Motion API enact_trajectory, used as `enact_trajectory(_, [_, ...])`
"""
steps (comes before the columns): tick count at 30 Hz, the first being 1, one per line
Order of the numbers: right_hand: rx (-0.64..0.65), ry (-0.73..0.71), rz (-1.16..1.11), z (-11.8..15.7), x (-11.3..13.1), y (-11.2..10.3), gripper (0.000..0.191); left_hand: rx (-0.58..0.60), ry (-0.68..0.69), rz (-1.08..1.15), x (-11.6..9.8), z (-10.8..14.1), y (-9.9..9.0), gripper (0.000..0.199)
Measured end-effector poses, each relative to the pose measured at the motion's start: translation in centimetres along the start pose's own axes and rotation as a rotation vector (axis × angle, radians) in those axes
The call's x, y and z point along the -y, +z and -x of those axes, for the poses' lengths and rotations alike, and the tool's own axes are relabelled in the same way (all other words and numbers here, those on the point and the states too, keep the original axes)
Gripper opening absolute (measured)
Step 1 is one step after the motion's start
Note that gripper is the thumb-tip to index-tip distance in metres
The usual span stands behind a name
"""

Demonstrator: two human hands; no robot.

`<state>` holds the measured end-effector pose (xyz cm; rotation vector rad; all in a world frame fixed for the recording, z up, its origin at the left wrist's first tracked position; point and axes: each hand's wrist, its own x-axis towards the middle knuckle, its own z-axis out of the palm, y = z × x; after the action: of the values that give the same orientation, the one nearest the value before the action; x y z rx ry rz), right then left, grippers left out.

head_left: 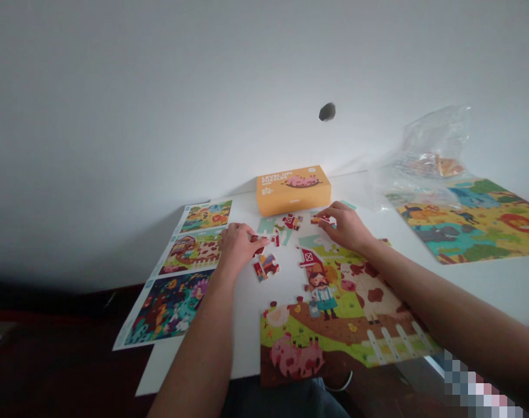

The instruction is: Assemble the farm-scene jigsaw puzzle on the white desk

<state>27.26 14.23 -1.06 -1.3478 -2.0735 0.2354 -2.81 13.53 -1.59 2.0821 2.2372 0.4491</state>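
Note:
A partly joined farm jigsaw puzzle [355, 313] lies at the table's front edge, showing a cow, a farmer, a hen and a pig. My left hand [238, 245] is closed on a dark red puzzle piece [259, 248], left of the loose pieces. Above the puzzle's top edge, my right hand [346, 227] pinches another puzzle piece [320, 219], partly hidden by the fingers. Between the hands lie several loose pieces, among them a red barn piece [292, 222]. A brown and blue loose piece [266, 267] rests just below my left hand.
A yellow puzzle box [294, 191] stands at the back against the wall. On the left lies a picture sheet [171, 299], partly under my left forearm. A finished animal puzzle [477, 226] and a clear plastic bag [434, 151] with orange pieces occupy the right.

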Motion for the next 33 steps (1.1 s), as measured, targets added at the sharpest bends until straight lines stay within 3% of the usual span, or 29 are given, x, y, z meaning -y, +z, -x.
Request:
enact_trajectory(5, [-0.01, 0.006, 0.002, 0.0, 0.0, 0.0, 0.021, -0.085, -0.078, 0.097, 0.0, -0.2, -0.4, 0.039])
enact_trajectory(11, [0.002, -0.001, -0.017, -0.1, 0.0, -0.1, 0.021, -0.14, -0.033, 0.557, -0.2, -0.8, -0.2, 0.025])
enact_trajectory(14, [0.058, -0.062, -0.033, -0.1, 0.0, 0.0, 0.019, -0.084, 0.04, 0.761, -0.5, -1.0, 0.1, 0.028])
enact_trajectory(20, [0.193, -0.166, -0.042, 0.2, 0.0, 0.3, 0.02, 0.008, 0.06, 0.85, -0.7, -0.7, 0.3, 0.036])
enact_trajectory(27, [0.201, -0.139, -0.09, 0.1, 0.5, -0.3, 0.025, 0.292, 0.13, 1.023, -2.6, 0.4, 0.3, 0.041])
enact_trajectory(33, [0.325, -0.121, -0.4, 0.4, 2.0, -0.3, 0.036, 0.26, 0.295, 1.06, -5.7, 1.7, 1.4, 0.035])
